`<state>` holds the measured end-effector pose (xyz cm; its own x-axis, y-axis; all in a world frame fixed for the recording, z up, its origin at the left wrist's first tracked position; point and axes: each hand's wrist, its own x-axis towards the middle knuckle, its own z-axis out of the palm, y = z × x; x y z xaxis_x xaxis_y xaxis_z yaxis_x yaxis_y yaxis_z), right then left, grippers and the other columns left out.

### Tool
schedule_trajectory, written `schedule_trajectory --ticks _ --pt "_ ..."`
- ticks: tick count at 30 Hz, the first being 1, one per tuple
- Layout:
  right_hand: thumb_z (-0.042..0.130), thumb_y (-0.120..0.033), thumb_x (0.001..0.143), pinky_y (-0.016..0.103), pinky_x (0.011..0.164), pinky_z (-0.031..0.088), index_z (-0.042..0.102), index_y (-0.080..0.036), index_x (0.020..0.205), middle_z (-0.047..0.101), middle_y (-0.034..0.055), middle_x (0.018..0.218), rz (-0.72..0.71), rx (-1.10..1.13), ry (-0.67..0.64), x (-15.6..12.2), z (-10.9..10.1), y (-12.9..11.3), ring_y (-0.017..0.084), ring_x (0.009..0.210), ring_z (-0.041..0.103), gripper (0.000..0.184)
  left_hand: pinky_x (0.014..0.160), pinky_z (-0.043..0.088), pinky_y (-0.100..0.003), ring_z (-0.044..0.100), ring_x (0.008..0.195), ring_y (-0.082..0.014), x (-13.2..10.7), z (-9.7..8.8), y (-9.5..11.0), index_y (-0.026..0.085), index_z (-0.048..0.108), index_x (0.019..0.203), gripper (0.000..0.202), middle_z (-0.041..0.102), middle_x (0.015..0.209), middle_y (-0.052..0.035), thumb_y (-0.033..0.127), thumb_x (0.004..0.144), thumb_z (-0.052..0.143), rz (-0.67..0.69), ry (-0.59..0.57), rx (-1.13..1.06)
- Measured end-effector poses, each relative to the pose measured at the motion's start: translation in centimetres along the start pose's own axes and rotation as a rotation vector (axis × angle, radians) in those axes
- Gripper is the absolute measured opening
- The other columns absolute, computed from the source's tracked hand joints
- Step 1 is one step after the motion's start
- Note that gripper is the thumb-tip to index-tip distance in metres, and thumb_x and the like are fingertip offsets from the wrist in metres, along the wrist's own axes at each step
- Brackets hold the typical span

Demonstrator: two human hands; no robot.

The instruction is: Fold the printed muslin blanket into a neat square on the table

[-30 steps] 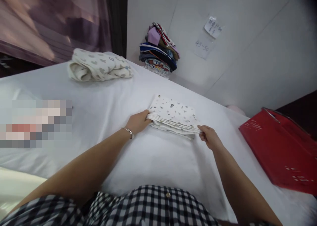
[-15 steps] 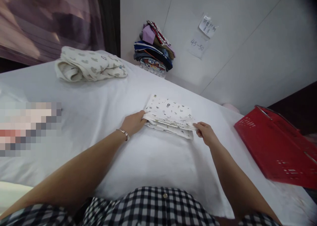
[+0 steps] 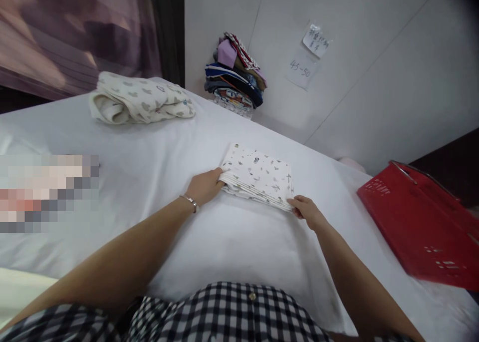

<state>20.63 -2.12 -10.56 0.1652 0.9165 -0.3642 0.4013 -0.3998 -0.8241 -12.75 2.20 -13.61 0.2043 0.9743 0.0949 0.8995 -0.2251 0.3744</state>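
Head view showed the cloth [image 3: 258, 173] now better squared, its near-right corner drawn down, left hand [image 3: 204, 187] and right hand [image 3: 309, 212] pinching its near edge.

Soft, greyish light spreads evenly over the white cloth-covered table [image 3: 202, 247], with a faint shadow beside the bare right forearm [image 3: 350, 262]. The small print on the folded white patterned cloth [image 3: 258, 172] looks slightly soft. Blocky pixelation [image 3: 41, 187] hides a patch at left; the top-right corner falls to black.
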Motion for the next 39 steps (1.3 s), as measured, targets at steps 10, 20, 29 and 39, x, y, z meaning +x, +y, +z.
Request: schedule_trajectory --ticks 10,20,29,39 --pt "0.067 -0.043 0.061 0.024 0.052 0.045 0.054 -0.018 0.062 0.051 0.0013 0.066 0.016 -0.179 0.043 -0.1 -0.6 -0.5 0.013 0.064 0.049 0.028 0.068 0.042 -0.031 0.052 0.093 -0.0216 -0.6 0.0 0.3 0.020 0.048 0.108 0.033 0.054 0.106 -0.0076 0.027 0.076 0.053 0.105 0.146 0.045" --pt "0.068 -0.042 0.060 0.025 0.054 0.047 0.057 -0.016 0.064 0.056 0.0037 0.068 0.025 -0.086 0.039 -0.2 -0.4 -0.4 0.015 0.066 0.053 0.028 0.076 0.039 -0.032 0.048 0.095 -0.0187 -0.5 -0.1 1.1 0.021 0.053 0.101 0.019 0.056 0.101 -0.0052 0.020 0.084 0.046 0.372 0.280 0.054" --pt "0.061 -0.055 0.066 0.026 0.048 0.047 0.057 -0.017 0.076 0.060 0.0056 0.076 0.055 -0.036 0.094 0.4 -0.2 0.3 0.013 0.059 0.056 0.039 0.075 0.042 -0.032 0.048 0.094 -0.0196 -0.5 0.0 0.9 0.019 0.051 0.099 0.022 0.055 0.101 -0.0063 0.012 0.078 0.047 0.299 0.289 0.020" --pt "0.058 -0.055 0.069 0.021 0.038 0.033 0.051 -0.018 0.067 0.049 -0.0030 0.053 -0.038 0.042 0.170 -0.5 -0.3 0.9 0.008 0.041 0.043 0.038 0.080 0.041 -0.034 0.048 0.097 -0.0212 -0.1 0.0 0.6 0.020 0.051 0.099 0.022 0.055 0.101 -0.0066 0.016 0.079 0.045 0.300 0.301 -0.007"
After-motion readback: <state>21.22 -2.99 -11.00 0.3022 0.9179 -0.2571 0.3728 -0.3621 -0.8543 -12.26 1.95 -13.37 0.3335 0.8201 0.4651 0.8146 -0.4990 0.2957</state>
